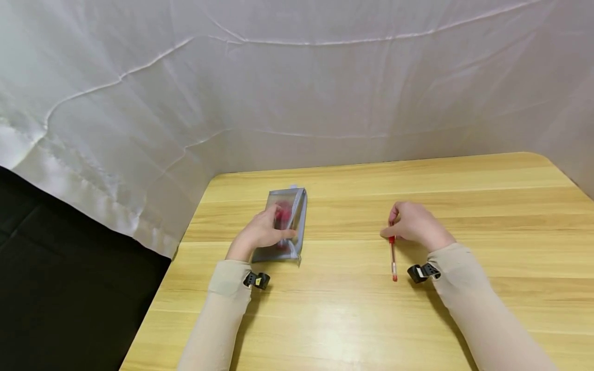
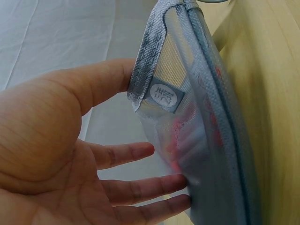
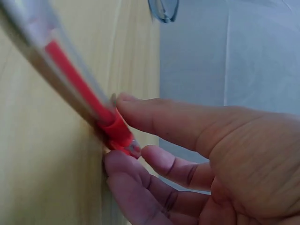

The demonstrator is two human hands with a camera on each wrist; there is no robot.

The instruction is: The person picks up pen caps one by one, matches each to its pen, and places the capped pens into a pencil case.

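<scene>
A grey mesh zip pouch (image 1: 263, 254) lies on the left part of the table, with red things showing through its mesh. My left hand (image 1: 265, 230) is over it, thumb spread from the other fingers. In the left wrist view the thumb's tip is hidden behind the pouch's edge beside a small label (image 2: 163, 95), and the fairly straight fingers (image 2: 140, 187) reach against the mesh. To the right, a clear-barrelled red pen (image 1: 393, 257) points toward me. My right hand (image 1: 415, 224) pinches its red far end (image 3: 117, 132) between thumb and fingers, close over the wood.
The wooden table (image 1: 334, 309) has a rounded far right corner. A pale curtain (image 1: 297, 93) hangs behind it and down the left side. Black fabric (image 1: 60, 273) fills the lower left. A small black camera (image 1: 257, 280) is strapped to each wrist.
</scene>
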